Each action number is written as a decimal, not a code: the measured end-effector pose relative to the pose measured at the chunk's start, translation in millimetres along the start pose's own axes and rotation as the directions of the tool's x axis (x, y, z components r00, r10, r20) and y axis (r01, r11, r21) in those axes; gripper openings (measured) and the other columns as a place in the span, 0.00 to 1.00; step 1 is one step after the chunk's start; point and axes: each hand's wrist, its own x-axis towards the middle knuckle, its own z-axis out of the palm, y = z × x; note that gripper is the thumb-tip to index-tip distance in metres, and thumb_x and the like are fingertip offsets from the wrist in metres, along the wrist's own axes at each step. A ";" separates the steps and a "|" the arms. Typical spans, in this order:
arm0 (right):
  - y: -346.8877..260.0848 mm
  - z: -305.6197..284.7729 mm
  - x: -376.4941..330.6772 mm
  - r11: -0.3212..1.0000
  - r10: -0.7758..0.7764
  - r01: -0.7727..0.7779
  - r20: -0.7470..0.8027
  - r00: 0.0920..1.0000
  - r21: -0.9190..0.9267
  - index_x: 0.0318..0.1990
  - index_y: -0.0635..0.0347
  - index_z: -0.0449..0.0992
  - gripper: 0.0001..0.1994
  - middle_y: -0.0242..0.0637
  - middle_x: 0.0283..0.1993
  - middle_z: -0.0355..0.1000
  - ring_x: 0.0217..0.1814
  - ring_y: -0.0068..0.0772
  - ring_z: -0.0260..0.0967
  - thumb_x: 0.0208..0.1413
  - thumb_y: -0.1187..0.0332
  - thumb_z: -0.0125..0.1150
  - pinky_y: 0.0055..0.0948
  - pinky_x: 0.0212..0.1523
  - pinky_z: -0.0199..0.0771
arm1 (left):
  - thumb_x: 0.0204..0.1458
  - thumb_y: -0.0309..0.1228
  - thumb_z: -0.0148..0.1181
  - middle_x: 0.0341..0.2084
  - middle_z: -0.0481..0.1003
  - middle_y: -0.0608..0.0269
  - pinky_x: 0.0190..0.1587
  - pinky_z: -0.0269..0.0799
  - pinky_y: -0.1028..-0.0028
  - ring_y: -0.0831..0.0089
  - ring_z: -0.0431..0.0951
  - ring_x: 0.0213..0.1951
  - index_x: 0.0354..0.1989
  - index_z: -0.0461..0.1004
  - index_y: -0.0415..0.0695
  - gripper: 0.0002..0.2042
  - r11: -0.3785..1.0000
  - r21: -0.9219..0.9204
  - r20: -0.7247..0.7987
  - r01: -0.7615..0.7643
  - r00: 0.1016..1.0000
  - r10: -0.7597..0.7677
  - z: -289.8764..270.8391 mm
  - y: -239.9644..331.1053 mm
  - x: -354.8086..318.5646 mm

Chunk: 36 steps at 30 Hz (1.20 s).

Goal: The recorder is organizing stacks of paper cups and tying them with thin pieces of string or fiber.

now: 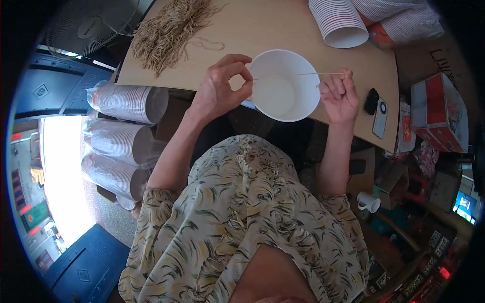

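A white paper bucket (309, 98) stands mouth-up between my hands, by the table's near edge. My left hand (222, 86) pinches at its left rim, thumb and forefinger meeting in a ring. Just inside the rim by these fingertips shows a thin short strand. My right hand (338, 96) is at the right rim, its fingers curled and pinching a thin pale string (321, 73). That string stretches from the fingertips across the rim into the bucket's mouth. Whether the two strands are one piece I cannot tell.
A tangled bundle of tan strings (169, 33) lies on the wooden table (252, 25). Stacked paper buckets (341, 22) lie at the far right, and wrapped stacks (121, 141) at the left. A phone (380, 120), a red-white carton (438, 113), a white mug (369, 202) and a fan (91, 28) surround the table.
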 end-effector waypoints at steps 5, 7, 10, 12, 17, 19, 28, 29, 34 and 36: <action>-1.0 22.2 10.9 0.998 -0.021 0.028 0.106 0.994 -0.063 0.31 0.55 0.68 0.13 0.22 0.21 0.55 0.22 0.16 0.49 0.66 0.60 0.57 0.22 0.26 0.50 | 0.49 0.28 0.66 0.45 0.78 0.38 0.49 0.76 0.59 0.46 0.81 0.45 0.57 0.70 0.38 0.25 0.978 -0.040 -0.010 0.203 0.979 -0.204 19.0 13.5 17.4; 3.6 42.7 14.4 0.967 -0.043 0.088 0.183 0.982 -0.241 0.33 0.56 0.70 0.12 0.24 0.22 0.58 0.20 0.17 0.48 0.65 0.60 0.59 0.22 0.24 0.49 | 0.50 0.28 0.66 0.41 0.79 0.38 0.47 0.77 0.59 0.45 0.81 0.44 0.56 0.71 0.37 0.23 0.967 0.030 0.025 0.253 0.967 -0.254 23.3 -2.0 22.1; -14.1 63.2 -2.1 0.792 0.220 -0.078 0.165 0.961 -0.606 0.44 0.61 0.79 0.09 0.37 0.37 0.75 0.28 0.23 0.69 0.60 0.68 0.64 0.23 0.28 0.66 | 0.56 0.25 0.60 0.31 0.80 0.42 0.41 0.77 0.62 0.51 0.83 0.37 0.51 0.75 0.37 0.14 0.985 0.017 -0.032 0.173 0.984 -0.173 32.1 -28.4 24.8; -34.0 105.3 -12.3 0.609 0.189 0.218 0.407 0.894 -0.762 0.48 0.64 0.80 0.13 0.42 0.48 0.77 0.37 0.25 0.75 0.58 0.68 0.67 0.23 0.33 0.72 | 0.61 0.24 0.56 0.30 0.80 0.49 0.39 0.76 0.69 0.64 0.83 0.34 0.47 0.76 0.38 0.09 0.955 -0.228 -0.162 0.190 0.960 -0.230 25.3 -30.5 22.9; -41.1 84.8 7.3 0.309 -0.256 0.224 0.146 0.956 -0.924 0.70 0.70 0.57 0.45 0.46 0.72 0.59 0.69 0.39 0.61 0.61 0.36 0.52 0.40 0.63 0.66 | 0.63 0.21 0.52 0.36 0.81 0.57 0.42 0.74 0.75 0.76 0.80 0.37 0.50 0.74 0.38 0.10 0.940 -0.339 -0.300 0.044 0.942 -0.152 1.8 -22.8 33.2; -18.9 27.6 21.0 0.831 0.096 -0.090 -0.018 0.995 -0.549 0.71 0.63 0.58 0.44 0.41 0.72 0.59 0.73 0.36 0.57 0.57 0.38 0.61 0.44 0.66 0.64 | 0.63 0.20 0.51 0.37 0.81 0.56 0.43 0.75 0.75 0.74 0.81 0.39 0.50 0.74 0.38 0.10 0.949 -0.306 -0.311 -0.078 0.950 -0.022 -1.2 -9.3 45.5; 17.4 7.0 38.2 0.911 0.403 -0.402 -0.014 0.915 -0.086 0.73 0.50 0.55 0.44 0.33 0.70 0.63 0.69 0.35 0.63 0.54 0.41 0.67 0.47 0.65 0.65 | 0.62 0.17 0.51 0.45 0.81 0.52 0.51 0.77 0.68 0.61 0.82 0.49 0.50 0.74 0.37 0.11 0.928 -0.275 -0.373 -0.252 0.918 0.139 -9.4 -30.9 77.4; 13.2 -2.0 43.9 0.911 0.403 -0.403 -0.018 0.915 -0.091 0.73 0.50 0.55 0.44 0.33 0.70 0.63 0.69 0.35 0.63 0.54 0.41 0.67 0.47 0.65 0.65 | 0.63 0.17 0.50 0.46 0.80 0.51 0.53 0.77 0.68 0.59 0.81 0.51 0.51 0.74 0.37 0.11 0.920 -0.259 -0.389 -0.295 0.903 0.180 -12.3 -34.1 85.1; -43.2 -8.6 117.0 0.801 -0.056 -0.024 -0.115 0.992 -0.598 0.68 0.57 0.63 0.35 0.32 0.60 0.70 0.56 0.29 0.69 0.55 0.55 0.68 0.40 0.58 0.71 | 0.59 0.15 0.52 0.47 0.80 0.54 0.64 0.67 0.62 0.56 0.76 0.58 0.49 0.75 0.34 0.12 0.880 -0.235 -0.531 -0.413 0.813 0.239 -32.6 -63.9 131.9; -69.3 31.0 167.1 0.534 -0.191 0.199 0.112 0.975 -0.822 0.67 0.63 0.63 0.36 0.35 0.61 0.69 0.59 0.31 0.69 0.52 0.58 0.68 0.36 0.58 0.70 | 0.55 0.18 0.60 0.44 0.81 0.62 0.61 0.68 0.59 0.59 0.77 0.56 0.46 0.78 0.42 0.12 0.860 0.154 -0.431 -0.487 0.750 0.502 -62.1 -104.5 165.2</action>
